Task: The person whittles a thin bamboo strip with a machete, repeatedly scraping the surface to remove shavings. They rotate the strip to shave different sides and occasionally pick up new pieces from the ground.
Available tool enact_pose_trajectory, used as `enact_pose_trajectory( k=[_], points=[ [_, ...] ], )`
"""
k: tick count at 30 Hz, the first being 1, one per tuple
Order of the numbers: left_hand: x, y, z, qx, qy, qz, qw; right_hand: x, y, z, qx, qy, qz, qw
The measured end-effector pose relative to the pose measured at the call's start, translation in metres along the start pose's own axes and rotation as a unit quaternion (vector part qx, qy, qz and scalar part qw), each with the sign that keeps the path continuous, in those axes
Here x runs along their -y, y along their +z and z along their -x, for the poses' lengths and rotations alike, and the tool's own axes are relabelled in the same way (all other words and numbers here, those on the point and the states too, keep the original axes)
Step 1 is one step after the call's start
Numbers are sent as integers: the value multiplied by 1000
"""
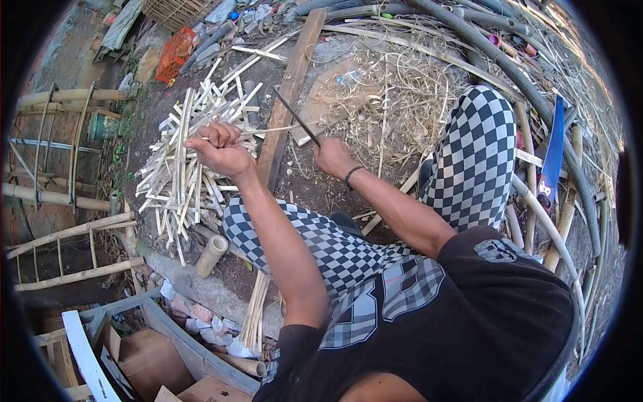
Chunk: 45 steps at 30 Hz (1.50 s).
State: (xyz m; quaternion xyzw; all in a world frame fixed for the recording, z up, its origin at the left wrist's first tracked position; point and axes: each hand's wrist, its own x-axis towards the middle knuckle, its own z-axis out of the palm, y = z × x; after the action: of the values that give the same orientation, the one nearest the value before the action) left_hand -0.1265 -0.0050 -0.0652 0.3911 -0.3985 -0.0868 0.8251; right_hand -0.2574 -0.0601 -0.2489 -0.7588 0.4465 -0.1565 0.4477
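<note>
My left hand (221, 149) is closed, its fingers curled round the end of a thin bamboo strip (276, 128). The strip runs rightward across a wooden plank (289, 100) to the blade of a long, dark knife (295, 114). My right hand (333, 157) grips that knife by its handle, which the fingers hide. The blade points up and to the left, over the plank. Beneath and beside my left hand lies a loose heap of pale split bamboo sticks (179, 181). Curly bamboo shavings (402, 100) cover the ground beyond my right hand.
A blue-bladed saw (553, 151) lies at the right near long bamboo poles (519, 74). An orange crate (175, 55) sits at the upper left. A short bamboo piece (212, 256) stands near my knee. Cardboard boxes (151, 362) fill a wooden frame at the lower left.
</note>
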Motion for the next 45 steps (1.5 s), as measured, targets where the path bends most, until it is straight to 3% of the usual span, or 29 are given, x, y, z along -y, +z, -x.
enact_pose_trajectory(
  k=[5,9,11,14,18,20,23,25,27,31,37,40,42,45],
  points=[
    [-2,3,-2,-87,28,-77,993,80,-35,40,-4,-172,-73,982],
    [-2,7,-4,-126,27,-116,985,77,-27,44,-22,-227,-79,970],
    [-2,-2,-4,-114,29,-131,984,42,-5,29,-4,-117,-34,993],
    [-6,-6,-2,-124,21,-145,981,-6,11,7,0,-78,12,997],
    [-2,-2,-8,-152,27,-141,978,27,5,15,21,-68,6,997],
    [-4,-2,-12,-187,23,-168,968,55,-11,33,17,-136,-29,990],
    [-4,1,-12,-214,28,-186,959,61,-8,36,22,-150,-30,988],
    [-6,1,-9,-232,30,-201,951,19,15,19,5,-153,-44,987],
    [-10,1,-6,-224,30,-215,950,-26,29,-1,18,-29,57,998],
    [-6,-2,-8,-186,43,-175,966,-25,27,-1,37,-21,80,996],
    [-6,-8,-12,-208,26,-146,967,30,5,27,12,-113,-6,993],
    [-7,-15,-11,-175,30,-104,979,-15,29,20,-18,-109,4,994],
    [-6,-29,-13,-191,29,-86,977,-62,53,5,11,9,86,996],
    [-9,-35,-13,-201,14,-55,978,-87,36,3,53,63,138,987]
  ],
)
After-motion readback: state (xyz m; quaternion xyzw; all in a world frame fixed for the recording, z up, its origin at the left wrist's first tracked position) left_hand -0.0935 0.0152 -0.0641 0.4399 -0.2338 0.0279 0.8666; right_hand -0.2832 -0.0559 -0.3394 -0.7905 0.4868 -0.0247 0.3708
